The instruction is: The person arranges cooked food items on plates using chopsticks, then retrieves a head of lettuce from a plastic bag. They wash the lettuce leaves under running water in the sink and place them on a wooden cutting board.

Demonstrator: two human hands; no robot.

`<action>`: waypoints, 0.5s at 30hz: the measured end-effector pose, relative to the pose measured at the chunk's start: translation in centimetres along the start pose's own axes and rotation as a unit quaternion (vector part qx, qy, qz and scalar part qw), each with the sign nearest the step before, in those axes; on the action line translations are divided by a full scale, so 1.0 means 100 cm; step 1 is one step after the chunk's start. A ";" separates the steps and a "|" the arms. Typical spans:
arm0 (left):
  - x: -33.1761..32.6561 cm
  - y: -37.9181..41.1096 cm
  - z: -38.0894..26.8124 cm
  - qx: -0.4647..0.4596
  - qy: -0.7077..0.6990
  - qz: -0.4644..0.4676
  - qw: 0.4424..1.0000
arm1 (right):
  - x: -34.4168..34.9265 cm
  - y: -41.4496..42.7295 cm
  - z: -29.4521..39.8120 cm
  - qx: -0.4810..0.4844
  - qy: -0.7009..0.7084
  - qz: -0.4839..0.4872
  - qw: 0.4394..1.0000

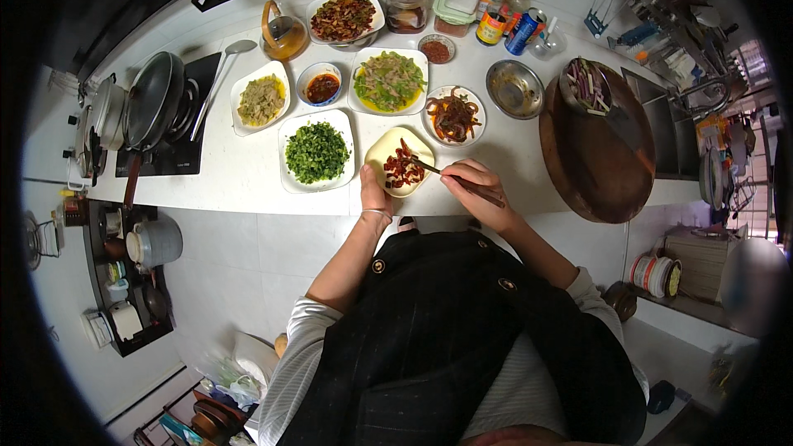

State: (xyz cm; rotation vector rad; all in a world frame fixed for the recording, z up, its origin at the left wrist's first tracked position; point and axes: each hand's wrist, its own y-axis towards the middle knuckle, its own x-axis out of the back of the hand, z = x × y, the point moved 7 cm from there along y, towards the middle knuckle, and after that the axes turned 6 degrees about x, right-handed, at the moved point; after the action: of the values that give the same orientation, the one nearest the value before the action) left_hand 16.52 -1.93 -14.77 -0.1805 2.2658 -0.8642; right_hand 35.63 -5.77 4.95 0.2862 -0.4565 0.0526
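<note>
My left hand point(375, 191) grips the left edge of a small pale yellow plate point(379, 147) near the counter's front edge. Cut dried red chilies point(403, 172) lie in the middle of that plate. In my right hand point(480, 191) are dark chopsticks point(474, 188), their tips down among the chilies. Just left stands a white dish point(287, 181) of chopped green leaves point(317, 152). Beyond the yellow plate, to the right, a round plate point(432, 130) bears brown strips in reddish oil point(455, 114). A square white dish point(356, 102) of green peppers and meat point(389, 82) sits farther back.
A thick round wooden chopping board point(595, 167) carries a metal bowl of purple-green vegetable pieces point(585, 88). Left of it is a steel bowl point(515, 90). A wok point(155, 99) rests at the cooktop point(197, 90), its handle point(132, 179) over the counter edge. Glass teapot point(286, 36), cans point(525, 31) and jars stand behind.
</note>
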 end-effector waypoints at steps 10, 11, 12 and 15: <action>-0.012 0.000 -0.010 -0.018 0.094 0.009 0.995 | 0.007 -0.024 0.003 0.054 -0.013 -0.024 0.998; -0.006 0.003 -0.009 0.000 0.134 -0.009 0.991 | 0.010 -0.024 0.005 0.088 -0.006 -0.024 0.996; -0.005 0.005 -0.012 -0.004 0.143 -0.003 0.990 | 0.012 -0.025 -0.002 0.074 -0.003 -0.023 0.997; 0.001 0.005 -0.016 -0.022 0.139 -0.029 0.990 | 0.029 -0.034 -0.026 0.061 -0.060 -0.080 0.993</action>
State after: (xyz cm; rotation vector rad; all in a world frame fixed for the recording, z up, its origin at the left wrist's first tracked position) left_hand 15.48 -0.73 -14.29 -0.1548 2.5519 -0.9192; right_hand 39.71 -8.28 3.11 0.4475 -0.5488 -0.0940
